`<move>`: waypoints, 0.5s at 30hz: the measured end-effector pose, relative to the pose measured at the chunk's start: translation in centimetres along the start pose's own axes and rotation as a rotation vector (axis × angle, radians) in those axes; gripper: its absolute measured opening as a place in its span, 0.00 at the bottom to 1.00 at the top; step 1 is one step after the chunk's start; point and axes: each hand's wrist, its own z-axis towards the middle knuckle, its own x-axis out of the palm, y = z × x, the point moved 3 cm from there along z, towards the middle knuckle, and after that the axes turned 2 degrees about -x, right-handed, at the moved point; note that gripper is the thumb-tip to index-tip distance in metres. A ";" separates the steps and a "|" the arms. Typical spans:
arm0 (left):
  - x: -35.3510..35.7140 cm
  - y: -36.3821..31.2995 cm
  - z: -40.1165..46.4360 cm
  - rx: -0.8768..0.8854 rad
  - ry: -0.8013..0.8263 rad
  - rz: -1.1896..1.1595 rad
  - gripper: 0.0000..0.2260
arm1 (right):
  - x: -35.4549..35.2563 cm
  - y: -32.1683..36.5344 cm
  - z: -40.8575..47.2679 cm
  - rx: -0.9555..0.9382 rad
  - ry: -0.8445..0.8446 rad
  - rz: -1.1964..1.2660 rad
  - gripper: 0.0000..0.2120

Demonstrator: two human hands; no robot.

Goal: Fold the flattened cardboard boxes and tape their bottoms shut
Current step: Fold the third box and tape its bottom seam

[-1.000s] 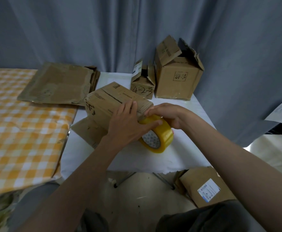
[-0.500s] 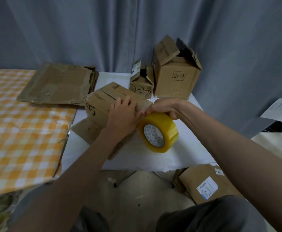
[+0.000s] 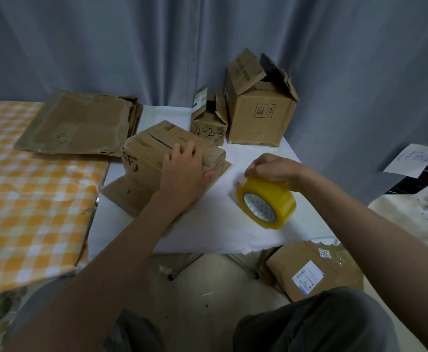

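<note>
Box in work: a folded cardboard box (image 3: 157, 151) lies on the white table (image 3: 215, 219), under and just beyond the left hand; black lettering shows on its near-left face.
Flap: one loose cardboard flap (image 3: 134, 194) of that box spreads flat on the table, below the left wrist.
Left hand: the left hand (image 3: 182, 174) lies on the box's near right end, fingers fairly straight and pressing the cardboard, gripping nothing.
Tape: a roll of yellow packing tape (image 3: 266, 201) stands on edge, to the right of the left hand and apart from the box; whether it touches the tabletop is unclear.
Right hand: the right hand (image 3: 271, 168) grips the roll from above, fingers curled over its rim.
Hands to each other: apart, bare table between them.
Beyond the left hand: a small open box marked 4-2-3 (image 3: 209, 123) and, touching its right side, a larger open box (image 3: 258, 113) with raised flaps.
Left of the left hand: a stack of flattened cardboard (image 3: 78, 125) lying across an orange checked tablecloth (image 3: 30, 199) and the white table's edge.
Below the right forearm: a brown carton with a shipping label (image 3: 309, 270) on the floor.
Backdrop: a grey curtain (image 3: 131, 47).
</note>
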 end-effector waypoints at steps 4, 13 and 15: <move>-0.3 -0.4 -0.1 0.019 0.024 -0.016 0.29 | -0.2 -0.6 -1.3 -0.128 -0.151 0.312 0.05; -0.9 0.3 0.9 0.117 0.458 -0.237 0.39 | 1.3 -0.8 -3.9 -0.317 -0.212 0.634 0.03; -2.5 -0.2 1.2 0.110 0.318 -0.483 0.31 | 1.8 -0.8 -4.3 -0.353 -0.235 0.633 0.02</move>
